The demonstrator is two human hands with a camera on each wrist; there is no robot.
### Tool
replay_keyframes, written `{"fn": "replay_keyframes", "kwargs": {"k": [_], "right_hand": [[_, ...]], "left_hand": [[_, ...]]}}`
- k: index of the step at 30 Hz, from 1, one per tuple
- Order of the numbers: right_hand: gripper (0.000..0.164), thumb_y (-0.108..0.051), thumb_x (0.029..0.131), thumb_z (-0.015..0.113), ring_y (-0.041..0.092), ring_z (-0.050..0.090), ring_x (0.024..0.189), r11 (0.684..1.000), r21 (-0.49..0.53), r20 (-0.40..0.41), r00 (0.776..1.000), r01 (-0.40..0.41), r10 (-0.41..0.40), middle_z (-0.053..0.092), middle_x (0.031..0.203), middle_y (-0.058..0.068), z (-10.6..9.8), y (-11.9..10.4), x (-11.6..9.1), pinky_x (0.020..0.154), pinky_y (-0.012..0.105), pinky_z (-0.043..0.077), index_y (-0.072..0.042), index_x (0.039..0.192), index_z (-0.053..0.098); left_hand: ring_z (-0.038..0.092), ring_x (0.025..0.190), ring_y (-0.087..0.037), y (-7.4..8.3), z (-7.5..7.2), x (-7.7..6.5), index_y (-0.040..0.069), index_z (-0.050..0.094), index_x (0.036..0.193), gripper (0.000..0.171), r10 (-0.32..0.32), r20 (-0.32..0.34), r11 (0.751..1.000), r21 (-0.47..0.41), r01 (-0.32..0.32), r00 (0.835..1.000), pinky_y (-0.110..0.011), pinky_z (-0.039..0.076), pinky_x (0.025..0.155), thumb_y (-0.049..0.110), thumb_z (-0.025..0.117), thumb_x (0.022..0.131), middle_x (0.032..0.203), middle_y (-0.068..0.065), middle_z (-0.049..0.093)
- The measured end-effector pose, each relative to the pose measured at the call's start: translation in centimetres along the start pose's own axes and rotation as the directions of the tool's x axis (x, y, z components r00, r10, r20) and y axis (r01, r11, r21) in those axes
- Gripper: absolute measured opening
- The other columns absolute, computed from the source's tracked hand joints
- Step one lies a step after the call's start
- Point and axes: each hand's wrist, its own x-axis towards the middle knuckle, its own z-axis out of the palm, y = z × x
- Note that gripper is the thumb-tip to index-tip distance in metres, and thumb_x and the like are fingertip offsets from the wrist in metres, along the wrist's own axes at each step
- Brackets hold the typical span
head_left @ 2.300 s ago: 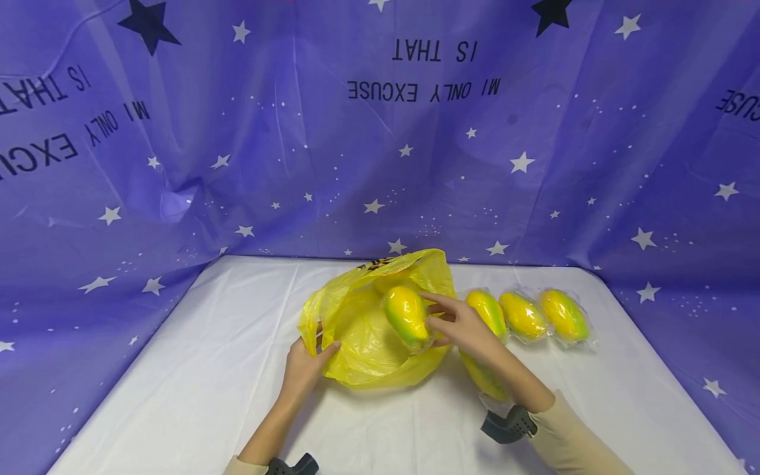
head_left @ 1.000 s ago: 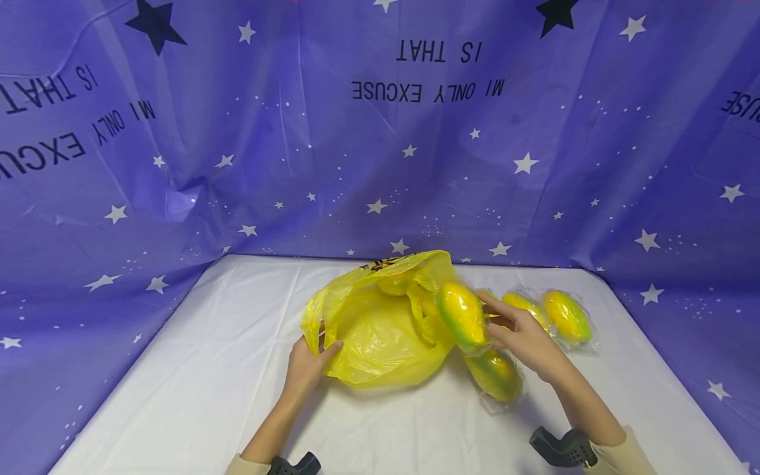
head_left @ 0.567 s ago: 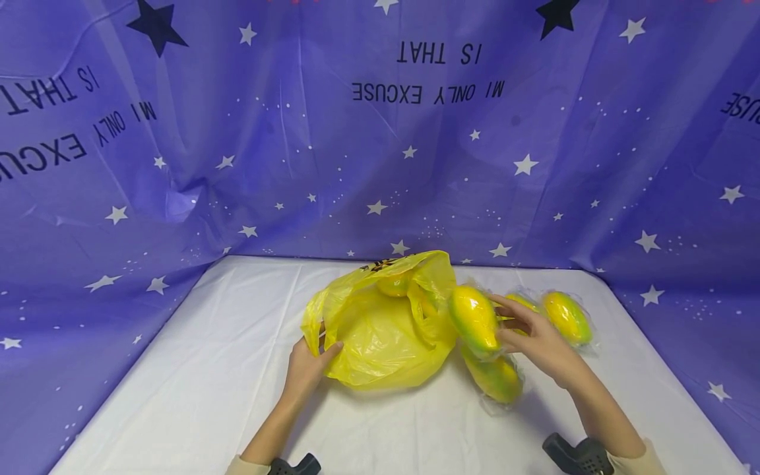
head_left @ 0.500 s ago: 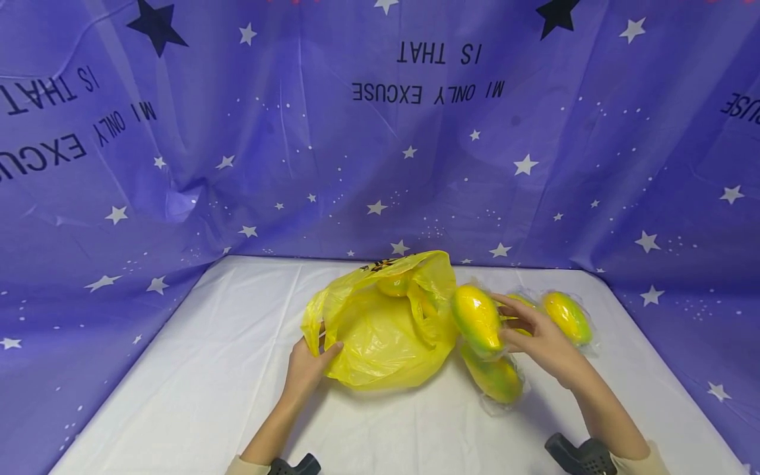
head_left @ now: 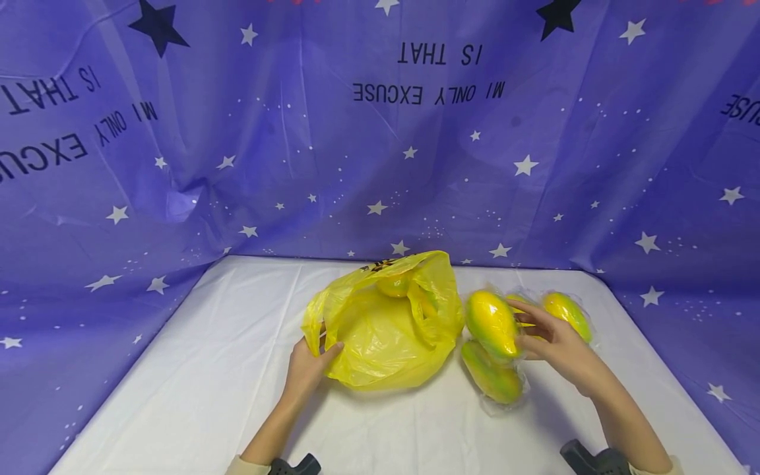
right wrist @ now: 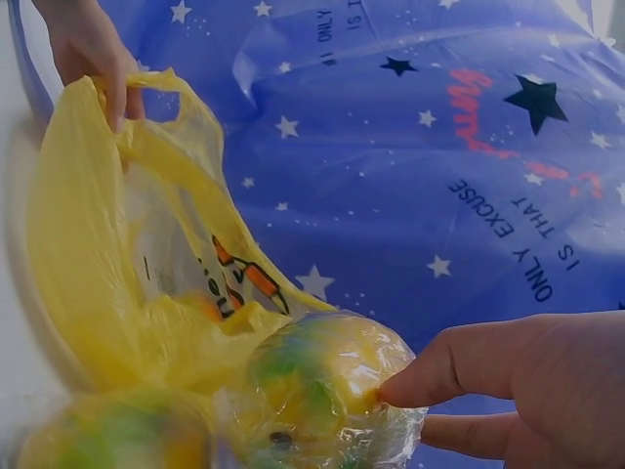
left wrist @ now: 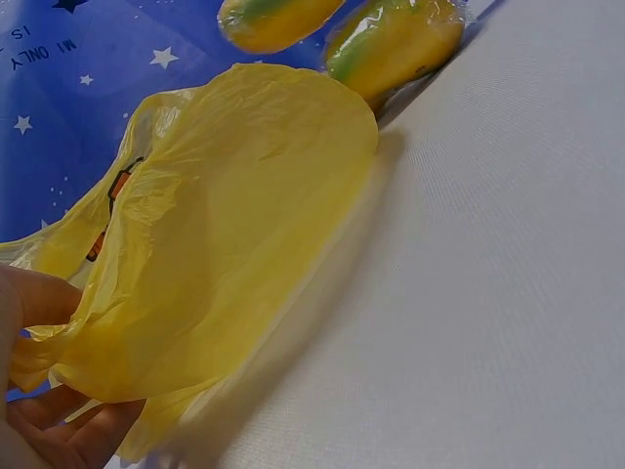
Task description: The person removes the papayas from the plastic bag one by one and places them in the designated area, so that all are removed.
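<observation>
My left hand (head_left: 305,373) grips the rim of a yellow plastic bag (head_left: 380,349), whose mouth gapes toward me. Inside the bag, a yellow-green mango (head_left: 393,285) shows near the back. To the right of the bag, my right hand (head_left: 561,346) pinches a mango (head_left: 491,323) wrapped in clear film. The right wrist view shows the thumb pressed on this wrapped fruit. Just below it, a second wrapped mango (head_left: 493,376) lies on the table, partly covered by the held one. How far the held mango is above the table, I cannot tell.
Behind my right hand, another wrapped mango (head_left: 567,313) lies near the table's back right. One more mango (head_left: 518,302) is mostly hidden by the fingers. A purple star-printed curtain (head_left: 380,165) surrounds the white table (head_left: 178,369) at the back and sides.
My right hand has carried the wrapped mango from the bag's mouth rightward, past the bag's right side. My left hand stays on the bag's rim.
</observation>
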Motion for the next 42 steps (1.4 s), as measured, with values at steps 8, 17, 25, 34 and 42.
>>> {"fn": "replay_keyframes", "kwargs": {"k": [8,17,25,34,42], "right_hand": [[0.057,-0.011,0.094,0.061,0.007,0.057,0.102,0.997,-0.068,-0.022,0.999,-0.042,0.041,0.049,0.128,0.030,-1.5,0.3,-0.9,0.073,0.032,0.058,0.001,0.145,0.037],[0.059,-0.011,0.094,0.059,0.038,0.056,0.109,0.987,-0.135,0.013,0.996,-0.084,0.087,0.049,0.130,0.032,-2.7,1.1,-1.5,0.070,0.032,0.057,0.001,0.146,0.034],[0.060,-0.011,0.093,0.059,0.044,0.053,0.112,0.985,-0.131,0.036,0.992,-0.113,0.119,0.046,0.131,0.034,-3.0,1.6,-1.4,0.072,0.034,0.057,0.002,0.146,0.033],[0.079,-0.009,0.090,0.062,0.049,0.050,0.113,0.972,-0.055,0.103,0.967,-0.228,0.232,0.030,0.136,0.042,-3.4,2.5,-1.7,0.073,0.045,0.058,-0.001,0.152,0.013],[0.083,-0.011,0.090,0.064,0.042,0.057,0.106,0.966,-0.044,0.153,0.953,-0.256,0.260,0.029,0.134,0.043,-4.0,3.0,-1.9,0.073,0.047,0.058,-0.003,0.153,0.009]], "left_hand": [[0.055,0.118,-0.040,-0.1,0.1,0.0,-0.006,0.053,0.130,0.052,0.018,0.006,1.000,-0.020,-0.018,1.000,-0.047,0.046,0.099,0.010,0.073,0.085,0.129,-0.024,0.057],[0.054,0.119,-0.039,0.0,0.2,0.0,-0.006,0.052,0.131,0.052,0.029,0.014,0.999,-0.035,-0.029,0.999,-0.046,0.046,0.099,0.011,0.072,0.085,0.130,-0.024,0.056],[0.054,0.119,-0.040,0.0,0.1,0.0,-0.006,0.052,0.131,0.053,0.011,0.009,1.000,-0.004,-0.011,1.000,-0.046,0.046,0.099,0.011,0.072,0.085,0.130,-0.024,0.056],[0.053,0.120,-0.041,-0.2,0.0,0.0,-0.007,0.050,0.133,0.056,-0.011,0.010,0.999,0.041,0.011,1.000,-0.048,0.044,0.101,0.014,0.072,0.086,0.131,-0.025,0.055],[0.053,0.120,-0.040,-0.2,0.1,0.0,-0.007,0.051,0.132,0.055,-0.007,0.006,1.000,0.029,0.007,1.000,-0.048,0.044,0.101,0.013,0.072,0.086,0.130,-0.024,0.055]]}}
